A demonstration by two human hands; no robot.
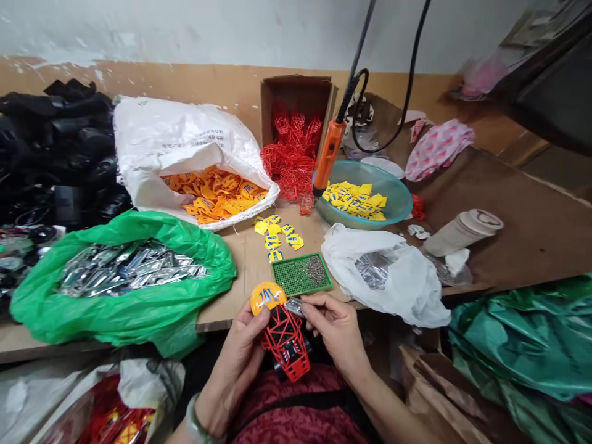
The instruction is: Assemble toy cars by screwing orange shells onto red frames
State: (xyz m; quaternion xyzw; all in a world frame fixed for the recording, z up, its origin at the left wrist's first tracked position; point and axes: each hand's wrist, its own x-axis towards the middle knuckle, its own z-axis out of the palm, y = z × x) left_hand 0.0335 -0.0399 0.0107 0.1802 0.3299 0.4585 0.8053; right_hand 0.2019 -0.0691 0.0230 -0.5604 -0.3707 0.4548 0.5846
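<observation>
My left hand (246,345) grips a toy car (287,348) with a red lattice frame, black wheels and an orange-yellow printed front piece (268,296). The car is held over my lap, just in front of the table edge. My right hand (333,327) pinches a small shiny silver piece (294,306) against the car, beside the orange-yellow part. Right beyond the car lies a green perforated tray (293,276) with many small screws gathered at its right side. Several yellow printed pieces (272,228) lie loose on the cardboard behind the tray.
An orange electric screwdriver (330,154) hangs above a teal bowl (401,206) of yellow pieces. A green bag (217,246) of silver parts, a white sack (185,132) of orange parts, a box (296,80) of red frames, a white bag (416,290) and a bottle (457,234) stand around.
</observation>
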